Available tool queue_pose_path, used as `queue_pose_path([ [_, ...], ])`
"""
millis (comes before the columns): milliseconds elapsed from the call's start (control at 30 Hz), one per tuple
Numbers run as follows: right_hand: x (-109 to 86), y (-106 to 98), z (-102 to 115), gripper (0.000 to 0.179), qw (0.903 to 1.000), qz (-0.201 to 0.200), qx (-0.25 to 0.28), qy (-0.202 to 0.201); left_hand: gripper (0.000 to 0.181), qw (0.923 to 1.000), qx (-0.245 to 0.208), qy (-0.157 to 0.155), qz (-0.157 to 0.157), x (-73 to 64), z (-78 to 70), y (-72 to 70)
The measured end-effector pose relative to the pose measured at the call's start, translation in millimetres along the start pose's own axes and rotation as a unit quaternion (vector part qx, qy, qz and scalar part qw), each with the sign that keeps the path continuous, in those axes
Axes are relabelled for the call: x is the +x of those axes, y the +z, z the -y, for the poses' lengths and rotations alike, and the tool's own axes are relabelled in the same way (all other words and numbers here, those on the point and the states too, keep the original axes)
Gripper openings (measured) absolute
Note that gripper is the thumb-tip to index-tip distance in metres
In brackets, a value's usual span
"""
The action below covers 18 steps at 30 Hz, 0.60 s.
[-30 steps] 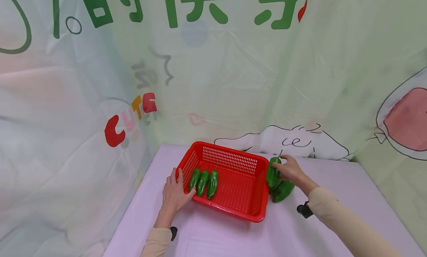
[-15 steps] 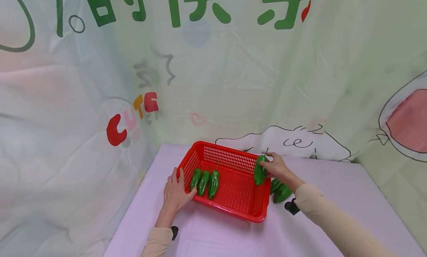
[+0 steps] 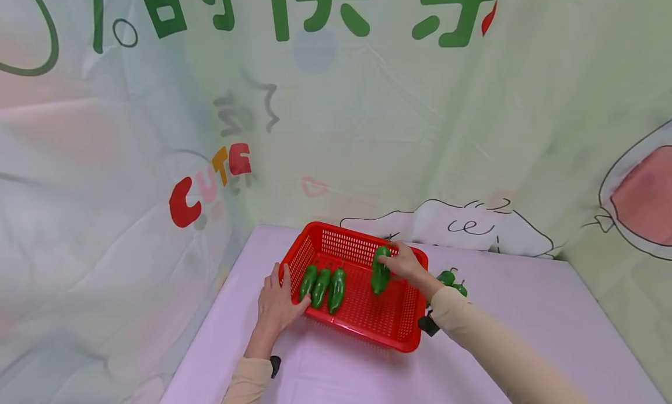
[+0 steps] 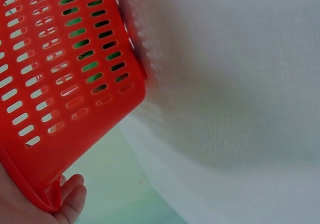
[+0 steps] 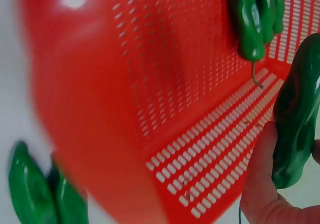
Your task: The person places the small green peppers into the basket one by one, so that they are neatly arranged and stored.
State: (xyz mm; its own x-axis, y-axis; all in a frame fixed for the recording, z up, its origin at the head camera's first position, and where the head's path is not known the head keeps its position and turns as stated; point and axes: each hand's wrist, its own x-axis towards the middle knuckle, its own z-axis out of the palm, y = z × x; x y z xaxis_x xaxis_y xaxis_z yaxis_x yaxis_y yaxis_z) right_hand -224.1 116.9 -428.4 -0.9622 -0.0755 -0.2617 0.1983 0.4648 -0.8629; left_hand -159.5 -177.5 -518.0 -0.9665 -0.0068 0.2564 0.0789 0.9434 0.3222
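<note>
My right hand (image 3: 408, 265) holds a green pepper (image 3: 380, 273) upright over the inside of a red plastic basket (image 3: 362, 333). In the right wrist view, thumb and fingers pinch the lower part of this glossy pepper (image 5: 299, 109). Three more green peppers (image 3: 336, 291) lie side by side at the basket's left end, stems toward the back. My left hand (image 3: 277, 306) grips the basket's left front corner, and in the left wrist view its fingers curl round the rim. The slotted basket wall (image 4: 55, 84) fills much of that view.
Outside the basket's right side, several green peppers (image 3: 447, 277) lie on the pale lilac tabletop (image 3: 535, 311), partly hidden by the right forearm. A printed cloth curtain (image 3: 367, 147) hangs behind and beside the table.
My right hand has lifted the pepper from the pile at the right, over the basket's right rim, and leftward to the basket's middle. The left hand and the basket have stayed put.
</note>
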Motion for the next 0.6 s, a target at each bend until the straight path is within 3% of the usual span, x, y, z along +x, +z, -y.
queue_pose_path([
  [600,13.7,44,-6,0.061,1.0,0.004,0.005,0.004,0.093,1.0,0.005,0.0,0.002,0.5,0.7,0.0],
])
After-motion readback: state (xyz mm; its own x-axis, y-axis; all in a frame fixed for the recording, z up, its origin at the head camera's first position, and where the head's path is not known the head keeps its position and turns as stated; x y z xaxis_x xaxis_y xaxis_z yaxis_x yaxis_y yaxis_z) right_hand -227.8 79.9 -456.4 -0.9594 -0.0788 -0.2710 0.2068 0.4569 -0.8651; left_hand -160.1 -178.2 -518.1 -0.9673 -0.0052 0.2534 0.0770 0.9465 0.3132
